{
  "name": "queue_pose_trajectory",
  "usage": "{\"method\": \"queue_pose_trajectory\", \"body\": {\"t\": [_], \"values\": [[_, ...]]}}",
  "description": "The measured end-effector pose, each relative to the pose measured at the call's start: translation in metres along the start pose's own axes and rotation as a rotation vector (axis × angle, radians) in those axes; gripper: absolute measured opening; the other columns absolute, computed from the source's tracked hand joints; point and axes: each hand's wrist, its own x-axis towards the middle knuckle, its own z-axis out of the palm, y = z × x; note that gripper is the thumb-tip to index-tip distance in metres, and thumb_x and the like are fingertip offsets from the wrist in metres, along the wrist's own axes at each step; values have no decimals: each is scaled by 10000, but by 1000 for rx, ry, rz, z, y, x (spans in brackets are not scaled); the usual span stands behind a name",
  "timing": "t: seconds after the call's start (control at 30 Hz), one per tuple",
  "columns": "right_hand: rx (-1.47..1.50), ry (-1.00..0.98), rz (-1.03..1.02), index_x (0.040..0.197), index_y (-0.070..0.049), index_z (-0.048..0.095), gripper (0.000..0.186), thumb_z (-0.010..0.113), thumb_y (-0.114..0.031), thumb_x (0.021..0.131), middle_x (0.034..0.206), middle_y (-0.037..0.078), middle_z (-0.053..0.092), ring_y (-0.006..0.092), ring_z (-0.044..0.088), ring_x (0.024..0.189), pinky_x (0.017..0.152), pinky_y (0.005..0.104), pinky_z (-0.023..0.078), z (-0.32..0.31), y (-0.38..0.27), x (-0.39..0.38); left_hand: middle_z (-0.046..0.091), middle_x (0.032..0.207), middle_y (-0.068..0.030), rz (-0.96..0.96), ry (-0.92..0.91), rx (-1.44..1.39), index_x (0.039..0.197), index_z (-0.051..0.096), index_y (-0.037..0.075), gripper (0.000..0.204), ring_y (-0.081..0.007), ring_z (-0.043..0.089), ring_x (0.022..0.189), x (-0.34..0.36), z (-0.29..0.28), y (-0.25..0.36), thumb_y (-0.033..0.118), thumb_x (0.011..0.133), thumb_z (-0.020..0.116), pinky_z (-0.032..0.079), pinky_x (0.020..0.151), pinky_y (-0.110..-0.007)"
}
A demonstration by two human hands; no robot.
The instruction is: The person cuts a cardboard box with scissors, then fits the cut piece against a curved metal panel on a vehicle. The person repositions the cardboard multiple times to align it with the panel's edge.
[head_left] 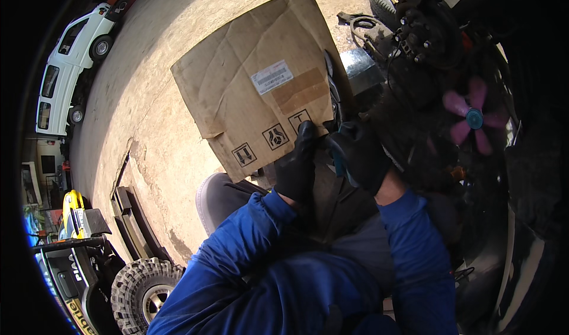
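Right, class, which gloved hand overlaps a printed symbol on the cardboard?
The left hand: it covers part of the rightmost symbol on the cardboard. The right hand lies beyond the cardboard's lower right corner.

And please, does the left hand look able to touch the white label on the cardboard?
Probably yes: nothing covers the white label, though the left hand would likely first have to release the cardboard it holds.

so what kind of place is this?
Looks like a vehicle repair yard or workshop: a knobby off-road tire at lower left, a white van parked beyond, and greasy wheel-hub parts at upper right.
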Motion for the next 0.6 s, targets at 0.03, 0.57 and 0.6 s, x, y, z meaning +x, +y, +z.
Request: {"method": "queue_pose_trajectory", "body": {"t": [0.03, 0.57, 0.6], "values": [[-4, 1, 36, 1023, -8, 743, 51, 715, -51, 1019, 864, 77, 676, 156, 676, 714, 634, 320, 550, -1, 2, 1, 781, 1207, -181, -16, 4, -49, 1661, 463, 92, 740, -298, 801, 923, 1, 0, 0, -98, 960, 605, 622, 773, -407], [-345, 26, -291, 1043, -5, 762, 106, 719, -101, 1030, 896, 70, 726, 140, 701, 776, 653, 332, 553, -8, 11, 9, 788, 1183, -201, -70, -39, -110, 1628, 488, 62, 704, -325, 811, 921, 1, -5, 7, -99, 957, 631, 632, 764, -409], [-589, 15, -521, 1054, -3, 763, 111, 712, -101, 1039, 905, 70, 731, 143, 704, 790, 672, 340, 560, -10, 11, 10, 789, 1175, -202, 13, 9, -40, 1619, 499, 60, 693, -328, 810, 901, 1, -5, 9, -94, 958, 639, 632, 754, -411]]}}
